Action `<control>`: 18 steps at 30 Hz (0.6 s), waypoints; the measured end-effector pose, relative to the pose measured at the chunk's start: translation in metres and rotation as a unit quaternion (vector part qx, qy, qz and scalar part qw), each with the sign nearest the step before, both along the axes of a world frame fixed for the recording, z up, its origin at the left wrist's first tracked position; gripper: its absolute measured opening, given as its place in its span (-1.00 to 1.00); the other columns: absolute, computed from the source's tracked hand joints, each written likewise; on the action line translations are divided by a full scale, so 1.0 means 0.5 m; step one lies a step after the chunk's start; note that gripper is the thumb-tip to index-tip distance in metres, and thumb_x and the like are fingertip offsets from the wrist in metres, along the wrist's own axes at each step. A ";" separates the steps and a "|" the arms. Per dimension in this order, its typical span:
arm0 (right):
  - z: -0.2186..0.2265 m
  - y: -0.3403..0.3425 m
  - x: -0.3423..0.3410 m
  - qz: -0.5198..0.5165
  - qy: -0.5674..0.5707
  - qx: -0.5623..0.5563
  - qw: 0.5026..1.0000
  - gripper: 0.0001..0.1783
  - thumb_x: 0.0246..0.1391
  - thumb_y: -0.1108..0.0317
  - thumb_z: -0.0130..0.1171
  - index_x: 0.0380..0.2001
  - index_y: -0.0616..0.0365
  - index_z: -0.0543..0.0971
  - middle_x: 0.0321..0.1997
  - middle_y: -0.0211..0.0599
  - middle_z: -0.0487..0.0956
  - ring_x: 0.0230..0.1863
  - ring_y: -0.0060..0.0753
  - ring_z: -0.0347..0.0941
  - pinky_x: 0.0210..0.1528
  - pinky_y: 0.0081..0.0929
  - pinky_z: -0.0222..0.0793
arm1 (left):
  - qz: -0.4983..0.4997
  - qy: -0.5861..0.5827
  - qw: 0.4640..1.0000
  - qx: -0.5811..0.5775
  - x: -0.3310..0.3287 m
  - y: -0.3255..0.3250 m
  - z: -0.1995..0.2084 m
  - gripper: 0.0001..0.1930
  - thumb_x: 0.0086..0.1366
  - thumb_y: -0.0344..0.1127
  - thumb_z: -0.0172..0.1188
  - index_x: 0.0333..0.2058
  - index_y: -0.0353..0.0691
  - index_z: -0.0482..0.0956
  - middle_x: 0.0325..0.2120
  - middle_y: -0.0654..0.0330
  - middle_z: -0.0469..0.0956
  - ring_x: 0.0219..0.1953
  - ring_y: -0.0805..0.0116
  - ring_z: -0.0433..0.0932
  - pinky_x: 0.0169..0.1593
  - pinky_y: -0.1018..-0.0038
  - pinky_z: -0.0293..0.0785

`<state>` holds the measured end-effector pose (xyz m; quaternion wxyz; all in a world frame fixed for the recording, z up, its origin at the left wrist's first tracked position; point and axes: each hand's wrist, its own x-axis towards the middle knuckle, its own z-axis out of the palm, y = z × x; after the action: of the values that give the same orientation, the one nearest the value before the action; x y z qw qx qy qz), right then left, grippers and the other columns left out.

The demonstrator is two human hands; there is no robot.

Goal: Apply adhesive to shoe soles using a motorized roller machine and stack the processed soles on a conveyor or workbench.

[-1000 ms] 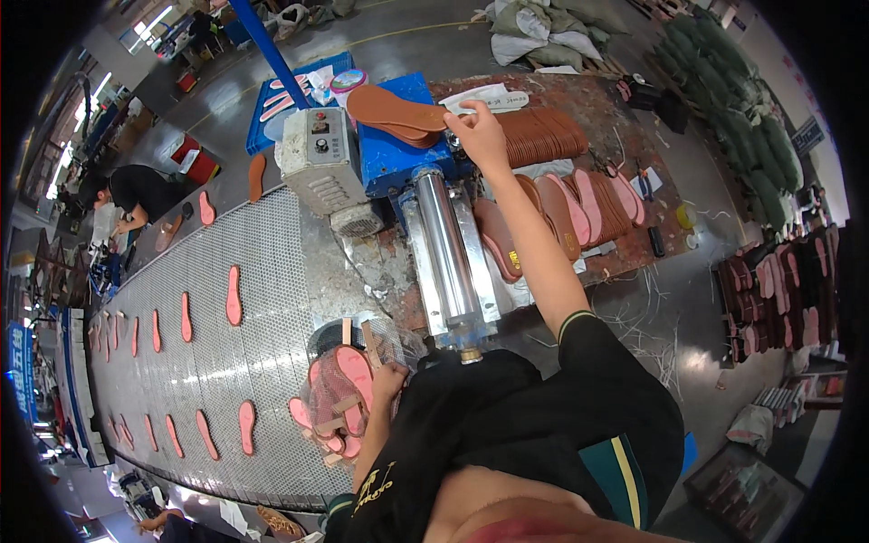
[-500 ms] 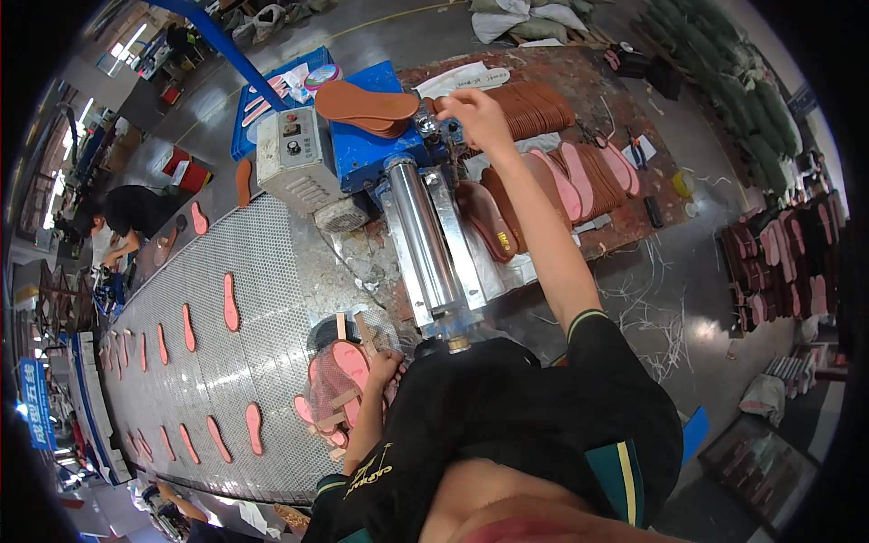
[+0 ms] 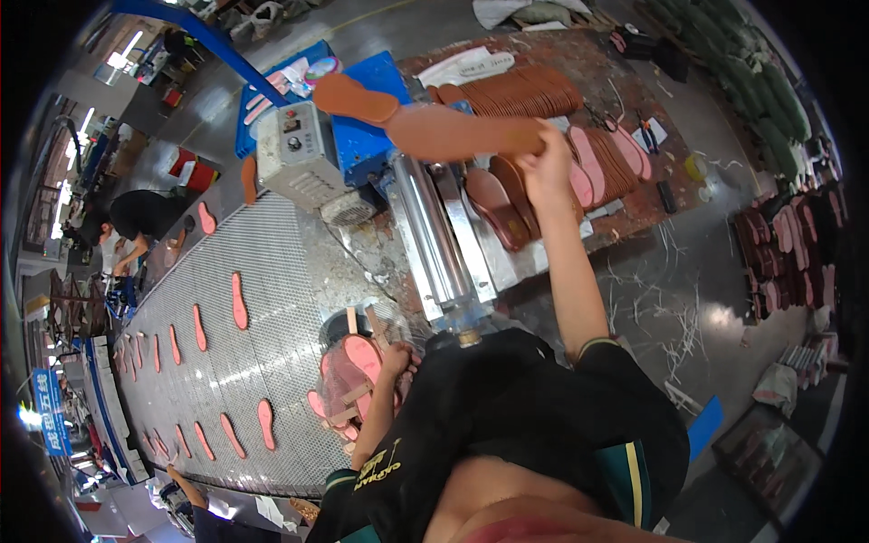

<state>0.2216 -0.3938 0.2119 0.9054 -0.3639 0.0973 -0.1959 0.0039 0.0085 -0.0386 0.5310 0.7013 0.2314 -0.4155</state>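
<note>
My right hand (image 3: 546,163) grips a brown insole (image 3: 462,133) by its right end and holds it above a roller machine (image 3: 369,81) with a blue top. The insole's left end overlaps another brown insole (image 3: 344,95) on that top. Below it is the machine's shiny metal roller (image 3: 427,240). My left hand (image 3: 399,359) is closed, with curled fingers, beside a pile of pink insoles (image 3: 363,358) and tan strips. What it holds, if anything, is hidden.
Pink insoles lie in rows on the mesh conveyor (image 3: 299,262) at left. On the worktable (image 3: 625,90) at right stand rows of brown insoles (image 3: 516,95) and pink-topped ones (image 3: 587,167), with scissors nearby. A grey control box (image 3: 297,149) adjoins the machine. Another person (image 3: 149,217) works at far left.
My right hand was beside the machine's blue top without an insole; it has moved right and down and now holds a brown one. My left hand remains by the pink pile. The view has shifted slightly.
</note>
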 end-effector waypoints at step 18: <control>-0.121 0.040 -0.251 0.145 0.141 -0.186 0.962 -0.63 0.28 0.06 -0.19 -0.06 0.08 0.39 -0.54 -0.52 0.34 -0.69 -0.75 0.08 -0.71 -0.76 -0.08 | -0.328 -0.552 0.766 0.043 0.264 -0.155 0.487 -0.15 -0.15 -0.31 0.41 0.18 -0.25 0.24 0.22 0.00 0.19 0.27 0.04 0.16 0.24 0.26 0.17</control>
<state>0.0960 -0.3738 0.1512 0.8175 -0.5600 0.1319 -0.0242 0.1358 -0.0693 0.2048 0.3678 0.8651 -0.3275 -0.0952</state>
